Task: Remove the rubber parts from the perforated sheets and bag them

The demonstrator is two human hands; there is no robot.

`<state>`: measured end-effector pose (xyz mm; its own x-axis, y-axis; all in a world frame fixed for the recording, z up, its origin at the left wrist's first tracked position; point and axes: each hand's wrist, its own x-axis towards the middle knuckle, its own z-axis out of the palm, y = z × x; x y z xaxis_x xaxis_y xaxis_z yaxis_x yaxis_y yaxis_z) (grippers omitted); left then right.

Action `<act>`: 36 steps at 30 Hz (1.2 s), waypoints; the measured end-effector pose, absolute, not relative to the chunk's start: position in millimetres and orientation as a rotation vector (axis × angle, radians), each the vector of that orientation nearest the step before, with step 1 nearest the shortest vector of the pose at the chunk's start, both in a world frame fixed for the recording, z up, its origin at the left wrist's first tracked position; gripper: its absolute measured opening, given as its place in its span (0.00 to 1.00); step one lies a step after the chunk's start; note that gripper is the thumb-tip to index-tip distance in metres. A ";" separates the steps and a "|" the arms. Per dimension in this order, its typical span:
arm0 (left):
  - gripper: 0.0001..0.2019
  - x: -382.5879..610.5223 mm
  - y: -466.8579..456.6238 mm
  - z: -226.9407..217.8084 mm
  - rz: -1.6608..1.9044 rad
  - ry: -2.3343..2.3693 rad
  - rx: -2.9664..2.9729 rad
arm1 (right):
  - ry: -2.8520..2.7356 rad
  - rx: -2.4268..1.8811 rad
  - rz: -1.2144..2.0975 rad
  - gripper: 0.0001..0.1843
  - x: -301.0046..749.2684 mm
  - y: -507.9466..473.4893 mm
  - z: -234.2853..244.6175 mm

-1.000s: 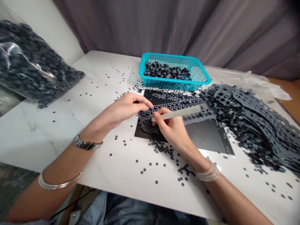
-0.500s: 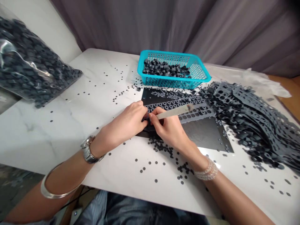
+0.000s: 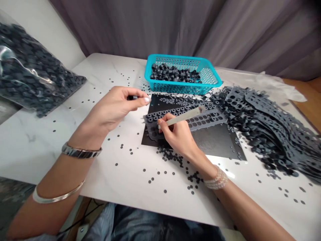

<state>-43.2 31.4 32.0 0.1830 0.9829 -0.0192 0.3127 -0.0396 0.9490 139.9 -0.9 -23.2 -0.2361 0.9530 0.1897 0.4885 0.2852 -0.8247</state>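
Observation:
My left hand point(image 3: 114, 108) is raised above the table, thumb and fingers pinched on a small black rubber ring point(image 3: 132, 97). My right hand point(image 3: 175, 132) grips a pale flat stick point(image 3: 187, 115) like a pen, its tip pressed on a grey perforated rubber strip point(image 3: 185, 118) full of rings. The strip lies on a black mat point(image 3: 215, 140). Behind it stands a turquoise basket point(image 3: 210, 80) holding several loose black rings.
A tangled heap of punched grey strips point(image 3: 265, 124) fills the right side. A clear bag of black rings point(image 3: 27, 77) sits at the far left. Small black dots point(image 3: 175, 157) are scattered over the white marble table point(image 3: 37, 147). Grey curtains hang behind.
My left hand has lifted off the strip and moved left and up, pinching a ring. My right hand stays on the strip with the stick.

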 end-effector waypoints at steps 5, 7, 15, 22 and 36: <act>0.01 -35.7 37.5 19.7 0.933 0.936 0.853 | -1.336 -1.153 1.165 0.13 148.7 1.5 -22.4; 0.03 -30.4 38.3 13.2 0.900 0.878 0.701 | -1.158 -1.089 1.226 0.11 155.5 4.5 -18.6; 0.06 -26.3 35.3 13.5 0.922 0.790 0.483 | -0.898 -1.088 1.233 0.09 176.7 12.8 -10.5; 0.02 -22.6 31.6 11.4 0.942 0.893 0.549 | -0.924 -1.095 1.222 0.09 174.9 13.6 -14.2; 0.16 41.0 184.0 67.1 1.238 1.226 1.668 | -0.936 -1.078 1.169 0.15 184.1 19.1 -20.4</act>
